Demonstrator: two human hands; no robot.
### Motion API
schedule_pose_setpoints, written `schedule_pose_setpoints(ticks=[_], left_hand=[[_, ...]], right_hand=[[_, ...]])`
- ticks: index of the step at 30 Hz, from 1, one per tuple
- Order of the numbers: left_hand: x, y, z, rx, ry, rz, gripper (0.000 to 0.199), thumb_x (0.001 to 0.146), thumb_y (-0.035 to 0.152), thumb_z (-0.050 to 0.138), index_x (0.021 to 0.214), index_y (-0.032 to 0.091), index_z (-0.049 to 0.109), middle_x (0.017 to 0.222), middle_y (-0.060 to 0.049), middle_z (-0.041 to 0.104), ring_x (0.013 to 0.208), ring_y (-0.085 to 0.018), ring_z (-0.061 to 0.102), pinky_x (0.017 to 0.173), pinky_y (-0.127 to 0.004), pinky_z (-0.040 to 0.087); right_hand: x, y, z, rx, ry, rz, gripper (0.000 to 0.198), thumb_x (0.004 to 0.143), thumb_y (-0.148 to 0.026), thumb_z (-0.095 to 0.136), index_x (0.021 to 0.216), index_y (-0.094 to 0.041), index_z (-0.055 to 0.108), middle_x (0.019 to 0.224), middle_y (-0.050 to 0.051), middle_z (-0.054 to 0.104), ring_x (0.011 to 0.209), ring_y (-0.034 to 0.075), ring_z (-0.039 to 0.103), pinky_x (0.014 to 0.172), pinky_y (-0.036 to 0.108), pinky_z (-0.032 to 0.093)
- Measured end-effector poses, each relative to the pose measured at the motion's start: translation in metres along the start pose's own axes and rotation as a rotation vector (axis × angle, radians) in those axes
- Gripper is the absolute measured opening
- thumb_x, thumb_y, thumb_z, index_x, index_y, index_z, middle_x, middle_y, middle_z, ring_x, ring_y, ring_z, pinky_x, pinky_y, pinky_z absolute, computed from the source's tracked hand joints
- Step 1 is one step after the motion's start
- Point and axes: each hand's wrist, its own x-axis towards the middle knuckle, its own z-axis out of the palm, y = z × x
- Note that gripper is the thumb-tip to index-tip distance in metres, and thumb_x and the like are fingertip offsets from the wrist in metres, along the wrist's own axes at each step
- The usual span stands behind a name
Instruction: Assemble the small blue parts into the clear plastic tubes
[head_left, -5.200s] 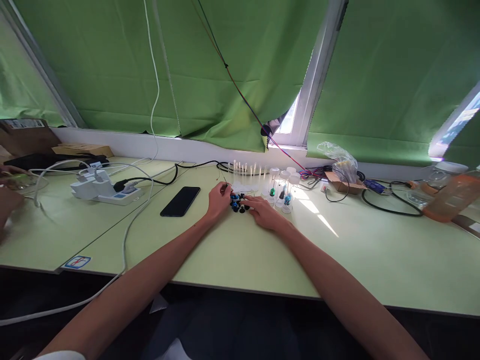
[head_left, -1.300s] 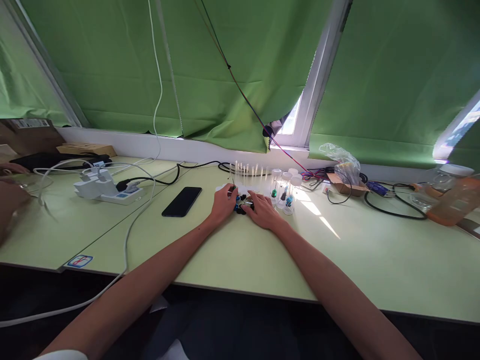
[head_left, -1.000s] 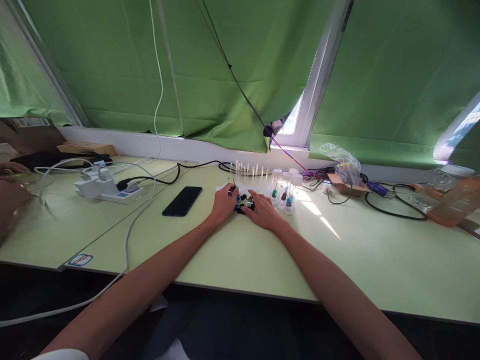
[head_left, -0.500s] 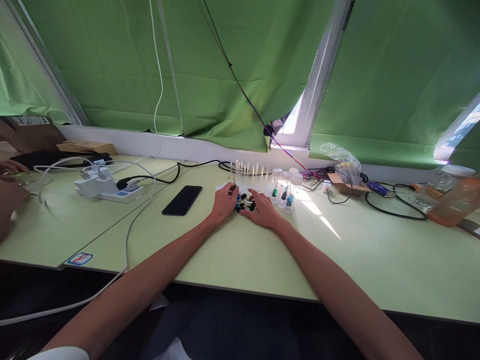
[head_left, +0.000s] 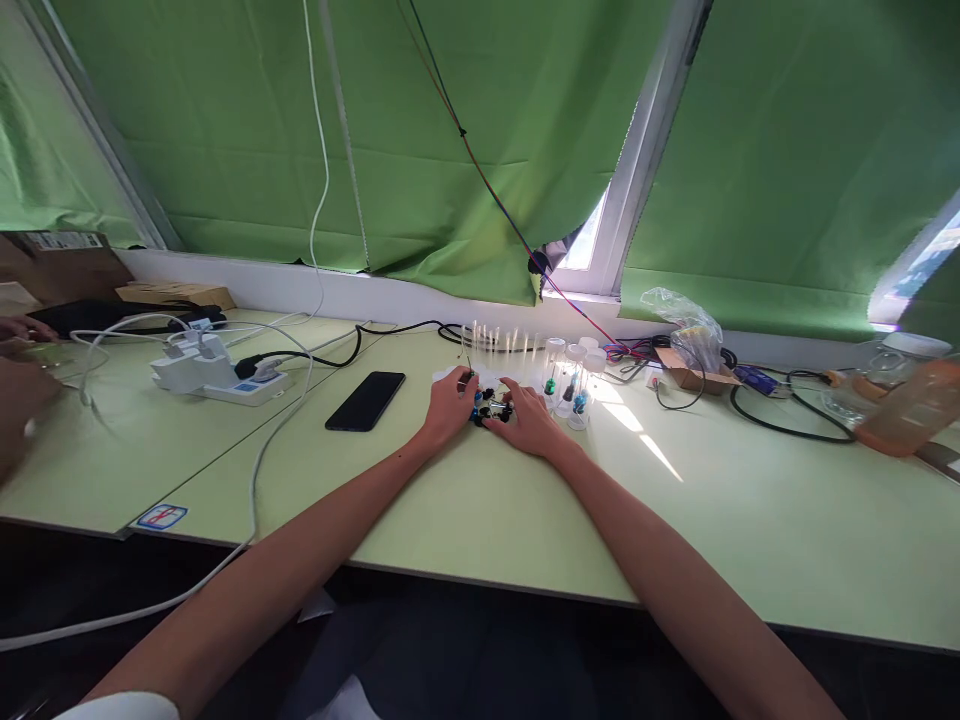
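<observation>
Left grip [head_left: 450,402] pinched on one thin dark piece [head_left: 469,375]; right grip [head_left: 527,422] by small parts [head_left: 482,420], hold unclear; one phone [head_left: 366,401].

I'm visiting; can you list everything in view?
Table: one or more, pale green, foreground.
Small parts: several, black and blue, mid-table.
Thin uprights: one row, clear, behind the parts.
Tubes: about four, clear, white-capped, right of centre.
Phone: one, black, left of centre.
Power strip: one, white, farther left.
Cables: several, mixed colours, mostly at back.
Boxes: at least three, brown or tan, both sides.
Plastic bag: one, clear, at the right box.
Bottle: one, orange, far right.
Jar: one, clear, far right.
Sticker: one, blue-white-red, front left.
Blinds: several, green, across the back.
Another person's arm: one or more, far left.
Left grip: one, bare hand, pinching a small dark piece.
Right grip: one, bare hand, at the small parts.
</observation>
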Motion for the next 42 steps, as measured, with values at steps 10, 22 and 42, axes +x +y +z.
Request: schedule_pose_setpoints(ticks=[10, 22, 42], left_hand=[[0.0, 0.0, -0.001, -0.005, 0.004, 0.002, 0.019, 0.087, 0.039, 0.051, 0.084, 0.021, 0.057, 0.081, -0.003, 0.069, 0.077, -0.02, 0.071, 0.07, -0.029, 0.053], [-0.001, 0.004, -0.002, -0.011, 0.005, -0.014, 0.021, 0.087, 0.04, 0.052, 0.085, 0.021, 0.058, 0.082, -0.004, 0.07, 0.077, -0.02, 0.071, 0.071, -0.029, 0.053], [-0.001, 0.002, -0.001, -0.032, 0.002, -0.012, 0.02, 0.087, 0.04, 0.051, 0.085, 0.021, 0.057, 0.083, -0.004, 0.068, 0.077, -0.02, 0.07, 0.068, -0.029, 0.052]], right_hand=[[0.001, 0.002, 0.001, 0.024, 0.021, -0.005, 0.068, 0.084, -0.044, 0.061, 0.142, -0.02, 0.034, 0.109, 0.008, 0.062, 0.113, 0.026, 0.049, 0.103, 0.045, 0.033], [-0.002, 0.0, -0.007, 0.027, 0.004, 0.006, 0.069, 0.084, -0.043, 0.063, 0.142, -0.02, 0.034, 0.107, 0.008, 0.064, 0.112, 0.026, 0.049, 0.102, 0.045, 0.035], [0.004, 0.017, -0.005, -0.032, 0.004, -0.061, 0.055, 0.085, -0.001, 0.042, 0.138, -0.017, 0.037, 0.105, 0.009, 0.067, 0.1, 0.023, 0.053, 0.091, 0.037, 0.042]])
